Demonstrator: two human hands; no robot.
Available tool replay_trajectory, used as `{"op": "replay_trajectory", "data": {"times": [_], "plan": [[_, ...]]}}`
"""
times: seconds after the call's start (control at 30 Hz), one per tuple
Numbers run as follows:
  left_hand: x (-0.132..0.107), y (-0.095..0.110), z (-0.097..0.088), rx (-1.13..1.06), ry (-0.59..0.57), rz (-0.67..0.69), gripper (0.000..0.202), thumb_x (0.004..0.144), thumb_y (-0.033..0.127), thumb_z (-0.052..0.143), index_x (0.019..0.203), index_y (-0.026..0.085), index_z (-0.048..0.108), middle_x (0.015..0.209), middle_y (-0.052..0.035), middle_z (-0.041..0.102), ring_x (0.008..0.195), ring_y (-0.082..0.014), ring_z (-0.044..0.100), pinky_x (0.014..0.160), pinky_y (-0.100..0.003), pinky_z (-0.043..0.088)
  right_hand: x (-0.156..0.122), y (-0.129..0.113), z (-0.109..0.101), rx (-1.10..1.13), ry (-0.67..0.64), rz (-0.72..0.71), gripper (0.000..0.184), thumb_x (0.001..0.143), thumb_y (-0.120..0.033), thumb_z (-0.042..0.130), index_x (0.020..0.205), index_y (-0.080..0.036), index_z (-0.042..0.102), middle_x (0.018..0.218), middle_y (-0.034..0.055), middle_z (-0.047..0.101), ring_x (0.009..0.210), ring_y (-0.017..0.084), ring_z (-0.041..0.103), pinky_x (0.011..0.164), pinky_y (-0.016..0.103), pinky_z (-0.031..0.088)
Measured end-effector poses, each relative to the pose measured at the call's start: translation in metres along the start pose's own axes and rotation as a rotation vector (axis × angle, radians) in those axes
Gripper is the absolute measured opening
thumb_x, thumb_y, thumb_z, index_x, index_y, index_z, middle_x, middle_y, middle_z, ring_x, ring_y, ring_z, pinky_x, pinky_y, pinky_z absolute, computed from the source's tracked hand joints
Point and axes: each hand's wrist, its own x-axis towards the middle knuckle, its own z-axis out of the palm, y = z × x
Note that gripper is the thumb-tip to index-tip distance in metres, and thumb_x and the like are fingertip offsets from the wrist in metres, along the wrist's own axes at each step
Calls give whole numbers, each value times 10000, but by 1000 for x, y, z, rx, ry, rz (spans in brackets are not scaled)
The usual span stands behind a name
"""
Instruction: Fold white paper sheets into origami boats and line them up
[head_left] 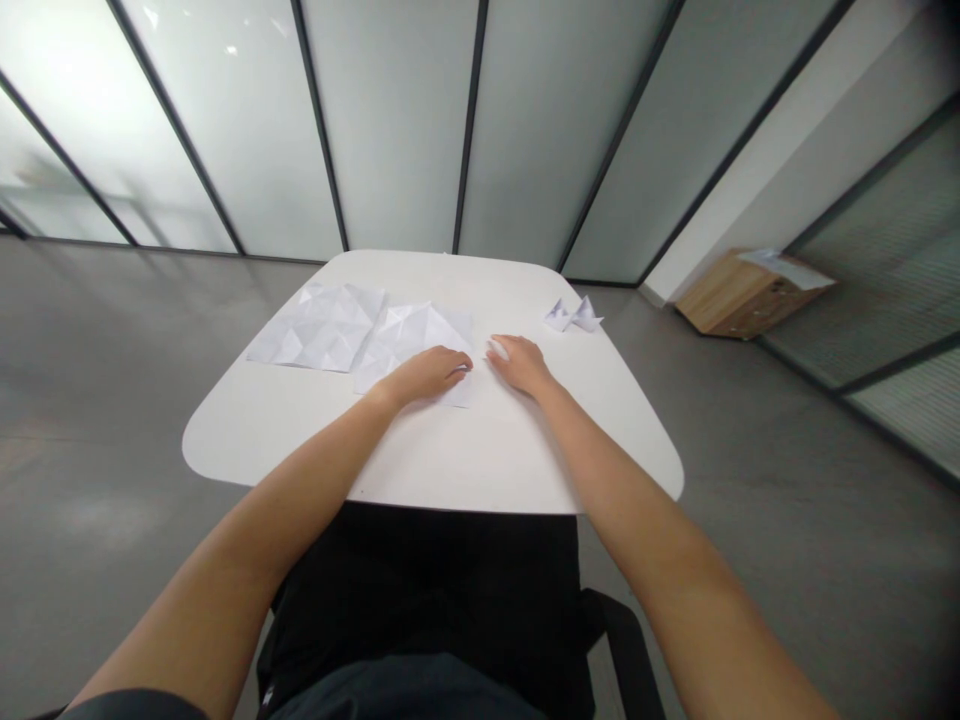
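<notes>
Two white sheets of paper with fold creases lie side by side on the table, a left one (330,325) and a right one (409,335). My left hand (435,372) rests over the right sheet near its right side. Its fingers are curled, with a pale bit of the paper between fingertips and thumb. Just to the right, my right hand (519,362) is low at the tabletop, thumb and fingers apart around a whitish patch. Whether that patch is paper or table is unclear. A folded white paper shape (573,315) with pointed ends sits beyond my right hand.
The white table (480,465) has rounded corners. Frosted glass panels (397,120) with dark frames stand behind it. At the right, a wooden box (750,292) with something pale on top stands on the grey floor. A black chair armrest (626,640) is at my right side.
</notes>
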Motion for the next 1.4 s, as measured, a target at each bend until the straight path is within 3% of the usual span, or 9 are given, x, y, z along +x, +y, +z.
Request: {"op": "replay_trajectory", "data": {"times": [0.23,0.37,0.5,0.67,0.87,1.1,1.4], "plan": [[7,11,11,-171,58,71,353,1064,230,478,1283,217,756,1307,-77,786,1232,-245,717,1135,-398,511,-2,-4,3,53,-111,-86,509,1110,-538,445,1588,-395,544,1727,26,440,1603,387,348,1249,812,178],[5,3,4,-218,69,21,379,1020,190,524,1291,251,783,1347,-27,782,1250,-219,720,1153,-352,507,-1,-3,3,33,-169,-99,530,1109,-591,419,1599,-420,525,1755,21,389,1629,394,300,1244,838,142],[-1,-19,-8,-155,112,-118,378,1014,226,531,1274,248,805,1328,-19,791,1263,-227,717,1184,-349,491,-1,-2,1,41,-196,-97,551,1105,-592,442,1617,-401,506,1769,39,358,1642,397,273,1249,833,132],[-15,-51,-17,-103,144,-272,349,959,298,623,1243,270,822,1243,-24,820,1183,-250,747,1128,-348,527,0,0,-5,42,-230,-86,543,1104,-547,480,1618,-373,515,1774,46,347,1647,382,272,1279,779,146],[-25,-74,-21,-51,166,-416,271,888,374,697,1091,296,859,1144,-36,833,1074,-255,759,1012,-345,567,0,15,-11,-21,-214,-105,558,1080,-536,560,1595,-323,571,1742,91,408,1614,358,361,1312,556,281],[-27,-84,-21,12,168,-440,230,887,379,683,1004,265,844,1132,-69,813,1087,-284,748,1000,-367,570,-2,31,-13,18,-154,-116,538,1032,-504,664,1529,-298,644,1677,92,508,1555,321,459,1293,480,339],[-24,-78,-13,-86,227,-549,360,915,323,698,1263,240,662,1324,-101,763,1262,-291,706,1088,-401,540,0,40,-8,162,-81,-158,620,963,-409,748,1541,-226,619,1588,104,611,1455,274,574,1252,430,408]]}}
